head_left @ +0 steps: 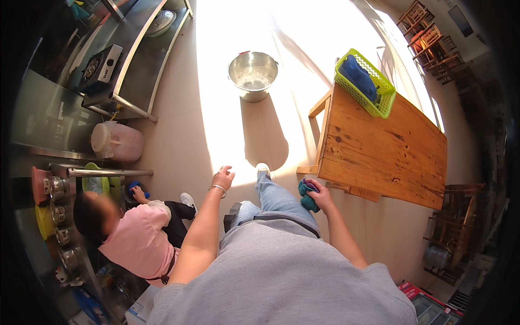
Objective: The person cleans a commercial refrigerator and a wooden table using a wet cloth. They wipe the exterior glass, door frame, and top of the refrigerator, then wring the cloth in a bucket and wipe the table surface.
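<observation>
My right hand [321, 196], low beside my thigh, grips cloths [308, 195] in teal and purple, near the corner of a wooden table [386, 150]. In front of me my left hand [223, 178], a bangle on its wrist, is held out with the fingers loosely bent and apart, touching nothing. Ahead on the sunlit floor stands a metal bucket [252, 77], its long shadow reaching towards my foot. On the table's far end sits a green plastic basket [382, 109] with a dark blue cloth [358, 78] in it.
To the left, a person in a pink top [140, 239] crouches with a hand on something blue. Beyond are a lidded plastic tub [122, 142], a steel table [140, 77] and a portable gas stove [101, 67]. Wooden chairs [426, 40] are stacked at the far right.
</observation>
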